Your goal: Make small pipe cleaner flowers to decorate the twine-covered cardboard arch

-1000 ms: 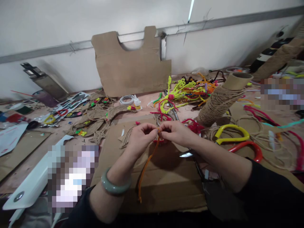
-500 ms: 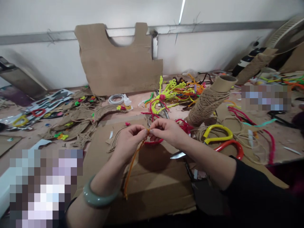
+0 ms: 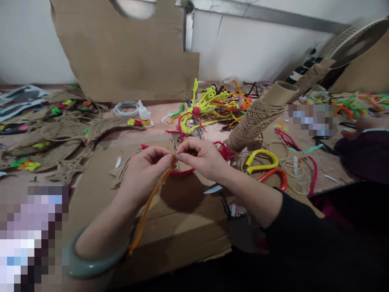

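Note:
An orange pipe cleaner (image 3: pixel 147 209) is pinched between the fingertips of my two hands, and its long tail hangs down past my left wrist. My left hand (image 3: pixel 146 172) closes thumb against forefinger on it. Fingertip to fingertip with it, my right hand (image 3: pixel 202 158) pinches the same strand from the other side. Just under the fingers a curved red pipe cleaner (image 3: pixel 184 172) and some twine show in part; whether they join the orange one I cannot tell. Scissors with one yellow and one orange-red handle (image 3: pixel 263 164) lie under my right forearm, their blade tip sticking out.
A cardboard sheet (image 3: pixel 194 239) covers the table before me. A twine-wound tube (image 3: pixel 258 117) stands tilted behind the scissors. Yellow pipe-cleaner flowers (image 3: pixel 209 101), a small glue bottle (image 3: pixel 144 113) and braided twine pieces (image 3: pixel 112 129) lie beyond. A co-worker's dark sleeve (image 3: pixel 364 156) is at right.
The whole view has shifted, so things appear further left and higher. Both hands keep their pinch on the orange pipe cleaner. More of the co-worker's sleeve and hand shows at right.

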A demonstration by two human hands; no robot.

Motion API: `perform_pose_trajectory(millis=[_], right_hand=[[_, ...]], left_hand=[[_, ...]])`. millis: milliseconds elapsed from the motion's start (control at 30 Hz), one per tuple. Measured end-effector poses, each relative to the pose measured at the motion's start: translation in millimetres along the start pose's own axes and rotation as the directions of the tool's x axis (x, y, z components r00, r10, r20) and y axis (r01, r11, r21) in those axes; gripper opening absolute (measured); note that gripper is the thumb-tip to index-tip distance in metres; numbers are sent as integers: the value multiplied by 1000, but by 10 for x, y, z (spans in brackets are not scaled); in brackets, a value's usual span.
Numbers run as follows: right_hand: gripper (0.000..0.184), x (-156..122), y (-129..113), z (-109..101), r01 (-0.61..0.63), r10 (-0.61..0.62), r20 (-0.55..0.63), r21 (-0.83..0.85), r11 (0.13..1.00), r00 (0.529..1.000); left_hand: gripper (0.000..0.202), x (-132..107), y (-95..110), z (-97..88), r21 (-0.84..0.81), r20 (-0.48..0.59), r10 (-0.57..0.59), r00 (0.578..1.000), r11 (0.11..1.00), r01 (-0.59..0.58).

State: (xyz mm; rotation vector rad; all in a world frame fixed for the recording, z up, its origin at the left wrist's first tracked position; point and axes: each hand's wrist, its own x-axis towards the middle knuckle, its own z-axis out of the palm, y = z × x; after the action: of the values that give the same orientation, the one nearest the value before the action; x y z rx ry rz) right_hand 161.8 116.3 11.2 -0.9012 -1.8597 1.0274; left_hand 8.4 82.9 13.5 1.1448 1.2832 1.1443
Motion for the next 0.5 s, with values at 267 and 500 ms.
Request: perform_pose_trajectory(millis=[267,500], right_hand=[[5,1,23,-58,264,-258,55,-192,945,965],[10,-3,13,-154,548,-512,201,-383,743,835]], left_hand=[[12,26,-5,-18,-204,93,-63,994,976,81],[15,37,32,-51,-254,237,-168,957,940,228]])
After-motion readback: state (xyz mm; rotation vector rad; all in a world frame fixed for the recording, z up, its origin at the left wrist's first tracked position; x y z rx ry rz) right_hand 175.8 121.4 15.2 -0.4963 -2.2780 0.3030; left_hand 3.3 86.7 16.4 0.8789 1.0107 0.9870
